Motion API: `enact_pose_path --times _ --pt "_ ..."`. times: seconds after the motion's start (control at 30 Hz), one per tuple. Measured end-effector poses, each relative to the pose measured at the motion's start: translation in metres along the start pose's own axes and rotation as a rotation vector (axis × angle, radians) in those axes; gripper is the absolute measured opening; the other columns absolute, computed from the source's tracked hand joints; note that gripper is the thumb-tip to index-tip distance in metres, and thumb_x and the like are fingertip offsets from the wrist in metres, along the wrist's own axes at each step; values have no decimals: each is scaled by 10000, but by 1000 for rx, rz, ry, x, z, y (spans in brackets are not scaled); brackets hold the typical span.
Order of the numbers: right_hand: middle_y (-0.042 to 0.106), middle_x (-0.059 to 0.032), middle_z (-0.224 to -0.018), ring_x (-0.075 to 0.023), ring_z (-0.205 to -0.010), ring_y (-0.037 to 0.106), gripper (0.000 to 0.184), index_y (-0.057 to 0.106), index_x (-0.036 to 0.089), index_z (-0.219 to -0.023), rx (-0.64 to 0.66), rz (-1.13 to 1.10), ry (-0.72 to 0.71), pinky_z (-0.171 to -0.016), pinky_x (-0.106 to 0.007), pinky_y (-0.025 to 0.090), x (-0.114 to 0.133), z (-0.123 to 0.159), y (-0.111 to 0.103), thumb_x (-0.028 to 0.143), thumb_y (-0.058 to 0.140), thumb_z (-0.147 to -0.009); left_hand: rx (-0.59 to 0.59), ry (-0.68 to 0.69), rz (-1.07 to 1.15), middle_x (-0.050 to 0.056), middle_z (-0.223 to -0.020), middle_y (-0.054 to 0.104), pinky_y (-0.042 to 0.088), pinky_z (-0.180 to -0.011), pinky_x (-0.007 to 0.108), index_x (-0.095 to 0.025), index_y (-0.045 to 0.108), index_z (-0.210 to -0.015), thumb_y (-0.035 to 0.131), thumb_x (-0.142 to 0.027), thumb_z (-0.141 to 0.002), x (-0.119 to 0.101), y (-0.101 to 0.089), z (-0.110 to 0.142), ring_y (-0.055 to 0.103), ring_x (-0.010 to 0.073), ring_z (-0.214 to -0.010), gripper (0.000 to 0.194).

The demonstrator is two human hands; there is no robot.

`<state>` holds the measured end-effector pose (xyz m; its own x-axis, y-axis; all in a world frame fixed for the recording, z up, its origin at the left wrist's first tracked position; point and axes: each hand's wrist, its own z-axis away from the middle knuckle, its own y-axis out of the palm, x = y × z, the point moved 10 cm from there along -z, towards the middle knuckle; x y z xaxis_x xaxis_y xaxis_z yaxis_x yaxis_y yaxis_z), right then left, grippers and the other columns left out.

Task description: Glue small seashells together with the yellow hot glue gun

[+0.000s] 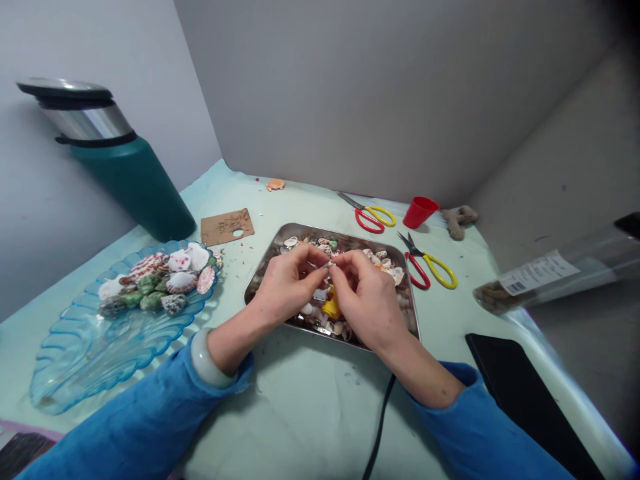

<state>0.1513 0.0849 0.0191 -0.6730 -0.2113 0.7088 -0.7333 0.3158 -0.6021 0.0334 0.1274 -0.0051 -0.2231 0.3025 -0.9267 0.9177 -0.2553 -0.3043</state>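
Both my hands meet over the middle of a metal tray (pixel 259 267) that holds many small shells. The fingertips of my left hand (pixel 293 280) are pinched together, and those of my right hand (pixel 367 293) pinch right beside them. Between them is a tiny pale piece, too small to name. Under my hands, a yellow object (pixel 331 305) lies among the shells, partly covered by my right hand. Left of the tray, a blue clear shell-shaped dish (pixel 110 360) carries larger shells (pixel 155 277), some white and red, some green and grey.
A teal bottle (pixel 135 180) stands at the back left, by a brown card (pixel 227 227). Two pairs of scissors (pixel 370 215) (pixel 429 261), a red cup (pixel 420 212) and a clear tube (pixel 560 270) lie behind and right. A black flat object (pixel 525 393) and a cable (pixel 383 427) are nearer.
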Motion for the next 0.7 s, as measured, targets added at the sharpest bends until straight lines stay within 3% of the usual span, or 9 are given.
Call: enact_pose_path --times 0.7 --pt "679 -16 -728 -163 -631 616 112 593 202 -873 -5 13 11 -588 -271 418 0 0 -1 245 492 -850 9 -14 -26 33 -790 690 532 -620 236 -159 646 -867 614 -230 -787 -3 0 0 628 124 -670 111"
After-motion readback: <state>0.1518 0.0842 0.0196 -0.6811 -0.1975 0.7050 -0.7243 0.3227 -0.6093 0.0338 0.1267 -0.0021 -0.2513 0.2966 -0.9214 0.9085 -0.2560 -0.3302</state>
